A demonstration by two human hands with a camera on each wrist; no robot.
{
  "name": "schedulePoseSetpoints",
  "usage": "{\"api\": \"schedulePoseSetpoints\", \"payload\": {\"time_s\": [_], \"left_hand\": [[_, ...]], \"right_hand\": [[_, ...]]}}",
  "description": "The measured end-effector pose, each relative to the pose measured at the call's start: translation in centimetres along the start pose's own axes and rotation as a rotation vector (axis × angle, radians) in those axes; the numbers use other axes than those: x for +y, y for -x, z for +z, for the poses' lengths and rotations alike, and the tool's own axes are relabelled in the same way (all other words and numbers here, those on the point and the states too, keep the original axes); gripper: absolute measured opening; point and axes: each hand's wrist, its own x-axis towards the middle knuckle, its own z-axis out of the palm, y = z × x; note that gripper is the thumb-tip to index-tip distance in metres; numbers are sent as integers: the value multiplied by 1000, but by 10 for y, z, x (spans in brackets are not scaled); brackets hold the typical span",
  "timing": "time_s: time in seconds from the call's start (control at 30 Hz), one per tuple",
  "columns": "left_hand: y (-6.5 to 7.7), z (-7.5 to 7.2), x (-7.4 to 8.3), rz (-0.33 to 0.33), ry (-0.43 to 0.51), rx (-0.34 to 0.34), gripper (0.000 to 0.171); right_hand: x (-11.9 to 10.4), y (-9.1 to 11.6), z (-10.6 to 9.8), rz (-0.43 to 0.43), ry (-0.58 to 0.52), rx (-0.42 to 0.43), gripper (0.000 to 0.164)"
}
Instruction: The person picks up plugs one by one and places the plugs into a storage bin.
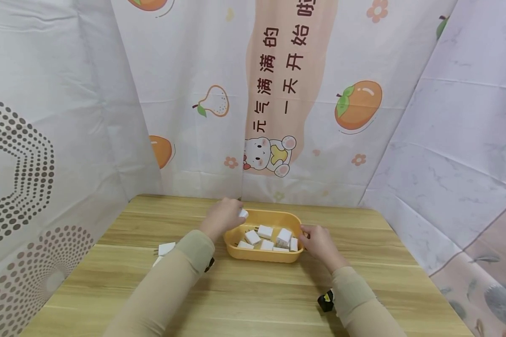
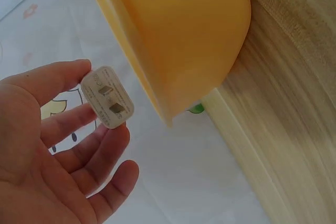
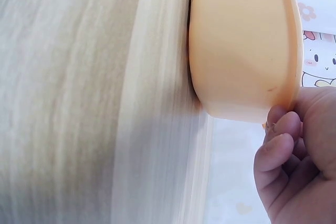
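A yellow-orange plastic basket (image 1: 261, 256) stands on the wooden table with several white charger plugs (image 1: 265, 231) lying in it. My left hand (image 1: 224, 217) is at the basket's left rim and pinches a white charger plug (image 2: 107, 97) between thumb and fingers. In the left wrist view its two flat prongs face the camera, and the plug is beside the basket wall (image 2: 184, 30), apart from it. My right hand (image 1: 319, 241) grips the basket's right rim; in the right wrist view the thumb and curled fingers (image 3: 278, 150) pinch the rim's end.
Left of the basket, white charger plugs (image 1: 166, 248) lie on the table (image 1: 253, 295), partly hidden behind the left forearm. Small black devices sit at both wrists, the right one (image 1: 326, 301) plainly visible. Printed curtains (image 1: 185, 182) hang along the table's back and sides.
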Motion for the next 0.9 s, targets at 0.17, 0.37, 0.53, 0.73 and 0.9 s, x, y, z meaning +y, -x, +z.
{"api": "schedulePoseSetpoints", "payload": {"time_s": [0.17, 0.37, 0.53, 0.73, 0.9], "left_hand": [[-3, 7, 2, -13, -74, -10, 37], [-2, 11, 7, -33, -150, -27, 21], [-5, 18, 7, -68, -192, -54, 26], [-1, 20, 8, -96, -204, -95, 26], [1, 24, 7, -73, -236, -101, 29]], "right_hand": [[1, 1, 0, -3, 2, 4, 41], [2, 0, 1, -9, -1, 12, 40], [2, -1, 2, -14, 2, 14, 40], [2, -1, 1, -19, -3, 20, 40], [2, 0, 1, -18, -11, 16, 40]]}}
